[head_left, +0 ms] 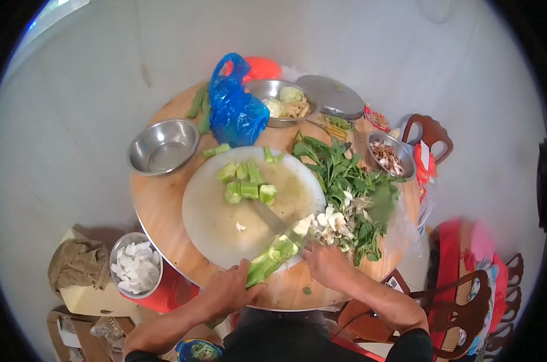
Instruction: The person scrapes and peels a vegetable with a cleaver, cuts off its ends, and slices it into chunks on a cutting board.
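Note:
My left hand (230,288) is closed round the lower end of a thick green stalk (268,260) at the near edge of a round white cutting board (216,229). In my right hand (324,262) is a knife (270,217), its blade lying over the board and beside the stalk's cut upper end. Several short green stalk pieces (249,190) sit on the far half of the board. A small white scrap (241,227) lies left of the blade. White peelings (335,224) are heaped at the board's right edge.
Leafy greens (337,168) cover the table's right side. Behind the board stand a blue plastic bag (234,111) and a metal bowl of vegetables (280,122). An empty metal bowl (163,146) is at left, sliced meat in a bowl (388,158) at right. White chunks (136,268) fill a lower-left bowl.

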A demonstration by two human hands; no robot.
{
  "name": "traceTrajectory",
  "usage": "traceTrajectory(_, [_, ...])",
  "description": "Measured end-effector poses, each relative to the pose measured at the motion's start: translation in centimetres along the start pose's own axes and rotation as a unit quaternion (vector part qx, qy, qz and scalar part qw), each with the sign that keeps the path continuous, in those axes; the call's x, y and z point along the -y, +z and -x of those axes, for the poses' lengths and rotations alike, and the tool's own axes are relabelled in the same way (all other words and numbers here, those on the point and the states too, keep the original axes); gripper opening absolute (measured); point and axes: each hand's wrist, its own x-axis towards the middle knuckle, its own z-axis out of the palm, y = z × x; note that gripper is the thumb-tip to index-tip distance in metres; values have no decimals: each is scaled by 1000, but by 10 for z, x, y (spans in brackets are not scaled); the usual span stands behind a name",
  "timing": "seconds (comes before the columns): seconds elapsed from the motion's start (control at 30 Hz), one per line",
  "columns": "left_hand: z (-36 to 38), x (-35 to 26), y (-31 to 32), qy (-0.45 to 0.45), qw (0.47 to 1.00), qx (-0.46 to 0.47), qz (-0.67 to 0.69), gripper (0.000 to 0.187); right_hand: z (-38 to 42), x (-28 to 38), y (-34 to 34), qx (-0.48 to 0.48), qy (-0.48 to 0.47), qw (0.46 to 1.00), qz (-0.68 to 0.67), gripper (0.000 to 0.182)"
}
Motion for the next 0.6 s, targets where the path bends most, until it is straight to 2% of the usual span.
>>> traceTrajectory(0.07, [12, 2, -6, -12, 999, 32, 23, 75, 6, 33, -18, 18, 106, 994, -26, 31])
traceTrajectory(0.1, [12, 3, -7, -2, 999, 29, 26, 74, 5, 33, -21, 19, 107, 994, -25, 31])
traceTrajectory(0.23, [18, 10, 4, 31, 999, -5, 7, 70, 1, 30, -23, 30, 79, 996, -21, 27])
traceTrajectory(0.3, [17, 14, 6, 1, 1000, 23, 6, 68, -8, 33, -28, 39, 53, 998, -12, 25])
traceTrajectory(0.37, [14, 10, 4, -23, 998, 54, 7, 66, -15, 36, -41, 97, -9, 995, 13, 23])
traceTrajectory(0.43, [15, 2, -2, -66, 994, 75, 33, 65, -22, 35, -41, 113, 0, 993, 14, 22])
traceTrajectory(0.57, [13, 4, 2, -87, 990, 84, 74, 65, -30, 34, -46, 140, 14, 990, 13, 19])
traceTrajectory(0.6, [14, 7, 3, -92, 984, 90, 124, 63, -31, 32, -47, 144, 17, 989, 15, 20])
